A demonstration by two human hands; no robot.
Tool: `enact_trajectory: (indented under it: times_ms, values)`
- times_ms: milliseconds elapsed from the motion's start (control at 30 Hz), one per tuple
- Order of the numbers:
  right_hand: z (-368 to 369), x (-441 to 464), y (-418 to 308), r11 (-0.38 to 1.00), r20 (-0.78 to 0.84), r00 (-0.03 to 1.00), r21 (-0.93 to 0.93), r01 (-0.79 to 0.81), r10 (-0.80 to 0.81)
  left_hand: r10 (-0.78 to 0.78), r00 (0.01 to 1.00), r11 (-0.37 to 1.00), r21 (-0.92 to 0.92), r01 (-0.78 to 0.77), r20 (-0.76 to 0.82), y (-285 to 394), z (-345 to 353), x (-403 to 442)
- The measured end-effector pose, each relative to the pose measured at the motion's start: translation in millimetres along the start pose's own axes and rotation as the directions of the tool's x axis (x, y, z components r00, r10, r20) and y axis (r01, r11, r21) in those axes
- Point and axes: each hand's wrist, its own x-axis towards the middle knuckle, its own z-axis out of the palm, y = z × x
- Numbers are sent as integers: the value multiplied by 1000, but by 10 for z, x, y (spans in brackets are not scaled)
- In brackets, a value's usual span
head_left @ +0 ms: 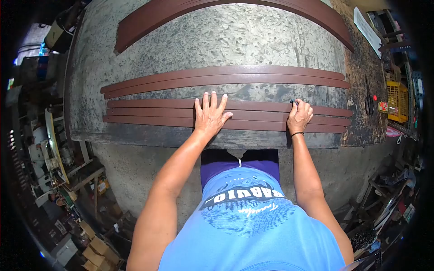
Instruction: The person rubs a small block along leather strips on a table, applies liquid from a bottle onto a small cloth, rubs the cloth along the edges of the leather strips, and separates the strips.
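Three long brown strips (257,115) lie side by side near the front edge of the worktable. My left hand (211,115) rests flat across them, fingers spread. Toward their right part, my right hand (299,116) is closed, pinching a small dark object (293,102) over the upper strip; its shape is mostly hidden by the fingers. Just beyond lies a pair of similar brown strips (226,76), a narrow gap away from the near group.
A wide brown board (181,14) lies at the far side of the worktable (203,47). On the right are a dark looped tool (370,105), a labelled bottle (387,107), a yellow crate (397,100) and a white sheet (367,31). Cardboard boxes (100,253) sit low at the left.
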Motion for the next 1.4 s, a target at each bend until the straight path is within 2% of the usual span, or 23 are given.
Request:
enact_trajectory:
  times_ms: [100,167,200,300,333,500,567,600,633,700,767,833,867,900,967,1000,1067,1133,1167,1200,1233,1300,1400]
  values:
    - [-7,2,-48,1000,-13,1000,-23,8,-9,71,997,995,70,-72,22,-69,-125,105]
    - [4,4,-30,1000,2,1000,-22,1,-1,52,994,991,-124,-41,93,-93,-207,193]
    - [0,10,-33,1000,-6,1000,-20,-4,4,29,999,979,-203,-20,43,-73,-228,210]
    - [-2,7,-31,1000,-8,1000,-9,5,-5,123,991,974,-199,-110,53,12,-256,201]
    - [4,10,-33,1000,-12,1000,-9,8,-8,134,990,984,-123,-128,43,43,-221,173]
    - [26,3,-18,1000,4,1000,-10,0,0,92,985,994,-71,-83,146,28,-236,259]
    - [45,13,-19,1000,0,1000,6,5,-5,159,987,953,-255,-162,-35,-129,-259,304]
    - [40,7,1,1000,6,1000,9,-1,1,98,972,887,-424,-183,-216,-149,-333,312]
    - [22,5,7,1000,4,1000,10,-5,5,102,971,887,-422,-187,-215,-172,-363,231]
    - [2,8,-15,1000,10,1000,19,3,-3,-260,962,755,-639,145,-89,-195,-445,-153]
    - [-13,14,-28,999,17,1000,33,3,-3,-277,961,692,-689,215,22,-166,-445,-656]
    - [-28,9,-28,999,23,1000,49,1,-2,-240,954,751,-590,299,178,-175,-204,-1327]
    - [-33,6,-26,998,23,1000,56,7,-9,-262,914,771,-502,391,309,-116,-133,-1655]
    - [-33,9,-26,998,22,1000,64,13,-15,-321,837,741,-432,513,443,-53,13,-1999]
    - [-35,0,-18,996,21,1000,88,19,-21,-353,681,669,-336,663,642,139,247,-2583]
    - [-39,-6,-11,996,23,999,88,36,-38,-356,681,674,-329,662,640,231,316,-2723]
    - [-54,2,-6,995,24,999,87,45,-47,-378,792,537,-584,610,480,412,423,-2825]
    - [-89,6,-19,993,20,996,85,86,-88,-435,861,547,-683,484,263,525,89,-2275]
    - [-113,16,-4,993,21,996,84,86,-88,-422,900,611,-697,375,114,493,-3,-1961]
    - [-136,39,23,981,26,985,99,169,-172,-425,905,642,-699,313,15,461,-62,-1617]
    - [-147,68,53,961,28,966,113,253,-258,-367,924,724,-658,208,-111,409,-91,-1271]
    - [-135,127,133,947,27,953,122,296,-301,-271,939,864,-483,140,-213,315,-69,-644]
    - [-180,132,212,925,39,931,131,356,-364,-152,971,956,-277,98,-183,212,-61,-110]
